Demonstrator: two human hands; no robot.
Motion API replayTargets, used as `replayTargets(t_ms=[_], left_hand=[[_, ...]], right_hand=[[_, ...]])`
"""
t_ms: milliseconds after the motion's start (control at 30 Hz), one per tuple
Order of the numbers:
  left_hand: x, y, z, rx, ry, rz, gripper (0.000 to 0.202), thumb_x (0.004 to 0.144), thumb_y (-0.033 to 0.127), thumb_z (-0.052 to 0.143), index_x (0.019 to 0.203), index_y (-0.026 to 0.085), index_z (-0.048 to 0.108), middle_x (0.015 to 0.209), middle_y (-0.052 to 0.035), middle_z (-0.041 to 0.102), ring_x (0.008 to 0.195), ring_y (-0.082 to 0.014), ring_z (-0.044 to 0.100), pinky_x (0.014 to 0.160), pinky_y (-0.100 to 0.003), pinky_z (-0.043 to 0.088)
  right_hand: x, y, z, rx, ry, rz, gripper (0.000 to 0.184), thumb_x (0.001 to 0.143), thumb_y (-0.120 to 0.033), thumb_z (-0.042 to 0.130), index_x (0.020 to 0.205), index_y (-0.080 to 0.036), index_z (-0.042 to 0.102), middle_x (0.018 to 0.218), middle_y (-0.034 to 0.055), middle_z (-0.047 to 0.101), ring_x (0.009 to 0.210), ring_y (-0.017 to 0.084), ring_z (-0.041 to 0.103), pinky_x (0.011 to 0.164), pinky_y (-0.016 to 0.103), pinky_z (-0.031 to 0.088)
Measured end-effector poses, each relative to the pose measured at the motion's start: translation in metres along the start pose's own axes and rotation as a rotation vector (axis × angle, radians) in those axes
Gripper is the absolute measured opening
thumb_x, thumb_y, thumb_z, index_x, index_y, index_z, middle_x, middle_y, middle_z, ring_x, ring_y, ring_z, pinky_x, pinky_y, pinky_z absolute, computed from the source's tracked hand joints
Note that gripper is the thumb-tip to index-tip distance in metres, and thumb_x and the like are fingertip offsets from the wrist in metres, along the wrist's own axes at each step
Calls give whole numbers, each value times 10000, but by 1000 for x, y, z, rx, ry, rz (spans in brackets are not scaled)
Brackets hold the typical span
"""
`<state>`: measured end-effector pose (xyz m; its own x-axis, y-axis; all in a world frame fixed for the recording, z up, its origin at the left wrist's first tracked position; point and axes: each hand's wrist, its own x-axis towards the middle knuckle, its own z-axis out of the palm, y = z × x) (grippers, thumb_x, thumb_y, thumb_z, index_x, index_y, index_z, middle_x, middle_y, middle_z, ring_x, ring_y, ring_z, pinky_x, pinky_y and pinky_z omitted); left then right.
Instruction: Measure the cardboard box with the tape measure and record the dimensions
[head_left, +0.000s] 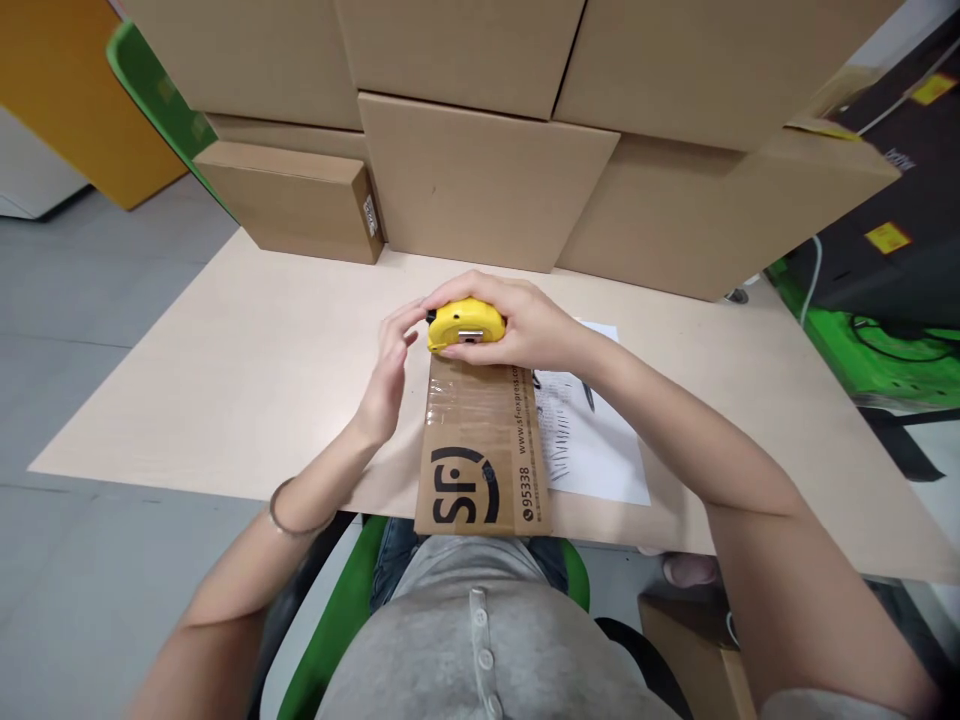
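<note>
Two hands met at a yellow tape measure (465, 325), which sat on the far end of a small cardboard parcel (480, 450) near the middle of the table (225, 370). The right hand (525, 320) was curled over the top and right side of the tape measure, fingers wrapped round its back and thumb pressed beneath its front edge, gripping it firmly against the parcel. The left hand (390, 370) stood just to its left, fingers loosely open and mostly straight, their tips touching the tape measure's dark left end; whether they pinched the blade tip could not be told. The tape measure had a rounded yellow case with a small metal clip on the side facing the camera. The parcel was a flat brown box sealed with clear tape, printed with a black round logo and a web address, its near end overhanging the table edge above the person's lap. A printed sheet of paper (592, 440) lay just beside the parcel on the right, with a pen (585, 390) on it. Bigger cardboard boxes (480, 180) were stacked along the far edge of the table. A thin bracelet (289, 520) circled the left wrist.
</note>
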<state>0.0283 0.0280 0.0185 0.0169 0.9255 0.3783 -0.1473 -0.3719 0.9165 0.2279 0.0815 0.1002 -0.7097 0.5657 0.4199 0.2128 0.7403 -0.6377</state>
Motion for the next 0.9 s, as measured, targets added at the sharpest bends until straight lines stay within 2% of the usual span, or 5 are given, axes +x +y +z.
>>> replayTargets(t_ms=[133, 233, 433, 633, 900], left_hand=[[24, -18, 12, -274, -132, -192, 543, 922, 695, 510, 1089, 224, 723, 1168, -78, 725, 1213, -295, 622, 1093, -442, 453], [28, -27, 6, -211, -202, -168, 462, 923, 632, 555, 1062, 234, 744, 1161, -59, 729, 1204, -291, 618, 1110, -444, 436], [33, -24, -6, -75, -373, -89, 324, 950, 421, 550, 1171, 297, 752, 1363, -29, 671, 1445, -297, 444, 1255, -486, 258], [37, -19, -5, -84, -393, -184, 299, 869, 386, 601, 1113, 337, 767, 1414, 28, 662, 1582, -323, 241, 1289, -582, 136], [35, -15, -3, -94, -365, -205, 271, 880, 336, 586, 1070, 349, 779, 1344, 50, 704, 1568, -303, 290, 1293, -572, 151]], right_hand=[[3, -2, -2, -66, -55, 24, 384, 859, -268, 684, 1239, -248, 638, 1261, 46, 722, 1133, 210, 660, 982, 363, 466], [-3, 2, -12, -44, -52, 34, 387, 839, -256, 709, 1220, -251, 644, 1237, 35, 726, 1097, 211, 669, 965, 373, 485], [-46, 12, -43, -12, -2, 74, 379, 815, -283, 790, 1179, -278, 684, 1154, 24, 742, 989, 203, 696, 858, 339, 534], [-77, 17, -56, -11, 84, 114, 402, 786, -232, 817, 1163, -318, 708, 1092, 12, 742, 957, 202, 703, 811, 327, 555], [-86, 24, -54, 14, 114, 173, 404, 764, -244, 832, 1147, -308, 721, 1075, 19, 746, 945, 204, 705, 797, 329, 561]])
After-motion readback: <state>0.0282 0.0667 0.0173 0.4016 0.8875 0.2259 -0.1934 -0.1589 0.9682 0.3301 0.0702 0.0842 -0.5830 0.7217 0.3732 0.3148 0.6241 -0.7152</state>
